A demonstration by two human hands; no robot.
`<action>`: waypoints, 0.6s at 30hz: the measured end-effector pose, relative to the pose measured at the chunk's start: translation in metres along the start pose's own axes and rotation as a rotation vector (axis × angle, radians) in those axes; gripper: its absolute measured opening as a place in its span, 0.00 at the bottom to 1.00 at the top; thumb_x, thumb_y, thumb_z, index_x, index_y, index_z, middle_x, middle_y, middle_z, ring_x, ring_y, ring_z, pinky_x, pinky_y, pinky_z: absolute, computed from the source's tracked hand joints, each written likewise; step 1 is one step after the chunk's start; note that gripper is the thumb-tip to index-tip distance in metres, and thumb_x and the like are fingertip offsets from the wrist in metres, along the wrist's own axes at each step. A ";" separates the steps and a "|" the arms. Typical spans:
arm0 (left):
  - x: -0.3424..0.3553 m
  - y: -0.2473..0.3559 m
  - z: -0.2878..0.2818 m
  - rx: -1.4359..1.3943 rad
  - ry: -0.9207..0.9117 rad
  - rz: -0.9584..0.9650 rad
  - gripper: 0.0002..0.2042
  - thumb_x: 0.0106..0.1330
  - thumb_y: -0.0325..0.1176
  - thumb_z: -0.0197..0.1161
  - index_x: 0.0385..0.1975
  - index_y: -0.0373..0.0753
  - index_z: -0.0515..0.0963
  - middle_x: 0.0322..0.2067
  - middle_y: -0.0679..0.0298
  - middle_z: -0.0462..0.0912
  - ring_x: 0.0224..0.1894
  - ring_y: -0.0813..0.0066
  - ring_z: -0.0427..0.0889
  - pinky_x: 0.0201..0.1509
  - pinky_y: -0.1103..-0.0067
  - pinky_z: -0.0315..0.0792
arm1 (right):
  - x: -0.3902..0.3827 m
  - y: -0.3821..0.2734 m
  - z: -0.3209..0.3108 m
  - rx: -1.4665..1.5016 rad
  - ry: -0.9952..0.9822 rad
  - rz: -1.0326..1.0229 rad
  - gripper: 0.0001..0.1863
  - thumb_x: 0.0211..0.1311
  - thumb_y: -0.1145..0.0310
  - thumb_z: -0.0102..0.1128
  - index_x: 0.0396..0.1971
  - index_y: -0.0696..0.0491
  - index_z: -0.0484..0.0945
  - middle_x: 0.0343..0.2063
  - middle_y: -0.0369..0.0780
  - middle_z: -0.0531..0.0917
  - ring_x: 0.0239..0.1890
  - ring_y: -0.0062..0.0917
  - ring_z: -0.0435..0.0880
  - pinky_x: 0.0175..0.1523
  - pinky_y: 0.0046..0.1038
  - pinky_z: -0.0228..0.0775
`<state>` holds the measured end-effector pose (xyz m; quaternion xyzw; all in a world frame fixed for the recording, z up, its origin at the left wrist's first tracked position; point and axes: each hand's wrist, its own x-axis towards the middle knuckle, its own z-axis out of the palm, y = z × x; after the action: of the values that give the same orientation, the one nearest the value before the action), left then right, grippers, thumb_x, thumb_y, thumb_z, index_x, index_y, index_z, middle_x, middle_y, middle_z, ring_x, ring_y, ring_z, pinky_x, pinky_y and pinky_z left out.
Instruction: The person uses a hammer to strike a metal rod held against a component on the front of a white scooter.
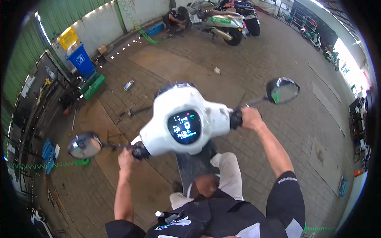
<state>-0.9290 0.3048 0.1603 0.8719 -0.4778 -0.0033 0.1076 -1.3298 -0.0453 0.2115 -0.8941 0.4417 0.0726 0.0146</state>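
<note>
A white scooter front (pixel 158 133) with a lit round display (pixel 185 127) stands before me, its handlebar slanting up to the right. My left hand (pixel 126 159) is wrapped round the left handlebar grip, beside a black mirror (pixel 84 146). On the other side my right hand (pixel 251 118) closes round the right grip, whose mirror (pixel 283 91) reaches out further. Both grips are mostly hidden by my fingers. Below the display, part of the dark footboard (pixel 190 166) shows between my legs.
A spray can (pixel 128 85) lies on the brick floor at the left, near a green toolbox (pixel 93 85) and blue bin (pixel 81 60). Ahead, a person (pixel 174 20) crouches beside parked scooters (pixel 226 23). A crumpled pale scrap (pixel 217 70) lies farther ahead. A workbench (pixel 39 99) lines the left wall.
</note>
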 end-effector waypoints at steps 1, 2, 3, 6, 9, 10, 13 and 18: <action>-0.003 0.005 -0.005 -0.036 0.025 -0.003 0.18 0.36 0.37 0.68 0.30 0.40 0.78 0.42 0.53 0.74 0.35 0.55 0.78 0.39 0.66 0.73 | -0.003 -0.001 -0.003 0.009 0.029 -0.007 0.19 0.34 0.65 0.61 0.32 0.55 0.75 0.33 0.44 0.79 0.38 0.36 0.79 0.41 0.35 0.73; -0.009 0.009 -0.008 -0.027 0.031 -0.019 0.19 0.36 0.37 0.69 0.31 0.40 0.78 0.41 0.54 0.75 0.35 0.54 0.78 0.39 0.65 0.73 | -0.006 -0.003 -0.001 0.008 0.016 -0.012 0.19 0.34 0.65 0.61 0.32 0.55 0.75 0.33 0.44 0.79 0.38 0.36 0.79 0.41 0.35 0.73; -0.013 0.011 -0.007 -0.012 0.031 -0.034 0.19 0.35 0.37 0.69 0.32 0.39 0.78 0.40 0.55 0.75 0.34 0.53 0.78 0.40 0.65 0.73 | -0.007 -0.006 0.004 0.017 0.048 -0.024 0.19 0.35 0.66 0.61 0.33 0.55 0.75 0.33 0.44 0.79 0.38 0.37 0.79 0.41 0.35 0.73; -0.030 -0.014 0.008 0.006 0.069 -0.014 0.22 0.34 0.35 0.70 0.35 0.41 0.77 0.37 0.54 0.75 0.37 0.55 0.77 0.40 0.66 0.72 | -0.013 -0.023 0.017 0.023 0.048 -0.036 0.20 0.34 0.66 0.62 0.33 0.55 0.74 0.34 0.45 0.79 0.37 0.38 0.79 0.41 0.36 0.73; -0.040 -0.056 0.039 0.073 0.002 -0.075 0.31 0.27 0.38 0.73 0.38 0.37 0.73 0.33 0.53 0.74 0.37 0.52 0.74 0.40 0.65 0.69 | -0.013 -0.024 0.018 -0.022 -0.064 -0.030 0.21 0.34 0.67 0.62 0.34 0.55 0.73 0.35 0.45 0.78 0.38 0.38 0.79 0.42 0.36 0.72; -0.050 -0.099 0.057 0.213 0.056 -0.099 0.31 0.25 0.39 0.73 0.36 0.38 0.73 0.28 0.56 0.72 0.33 0.53 0.74 0.37 0.66 0.69 | -0.002 -0.034 0.011 -0.036 -0.147 -0.023 0.21 0.35 0.66 0.62 0.35 0.55 0.73 0.34 0.45 0.78 0.38 0.37 0.78 0.42 0.36 0.71; -0.033 -0.042 0.028 0.081 -0.193 -0.100 0.37 0.25 0.45 0.72 0.45 0.42 0.74 0.48 0.58 0.70 0.45 0.59 0.75 0.47 0.70 0.71 | -0.025 -0.019 -0.002 -0.046 -0.169 -0.025 0.24 0.35 0.61 0.62 0.38 0.51 0.72 0.39 0.42 0.76 0.41 0.34 0.77 0.45 0.36 0.70; 0.025 -0.040 0.025 -0.003 -0.389 -0.124 0.24 0.36 0.49 0.68 0.37 0.49 0.80 0.52 0.62 0.69 0.38 0.62 0.80 0.45 0.71 0.73 | 0.043 -0.019 0.016 -0.073 -0.226 -0.108 0.23 0.35 0.59 0.60 0.37 0.49 0.74 0.37 0.39 0.77 0.40 0.33 0.78 0.45 0.34 0.70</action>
<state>-0.8849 0.3005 0.1302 0.8823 -0.4351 -0.1788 0.0141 -1.2910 -0.0668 0.1892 -0.9027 0.3853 0.1880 0.0357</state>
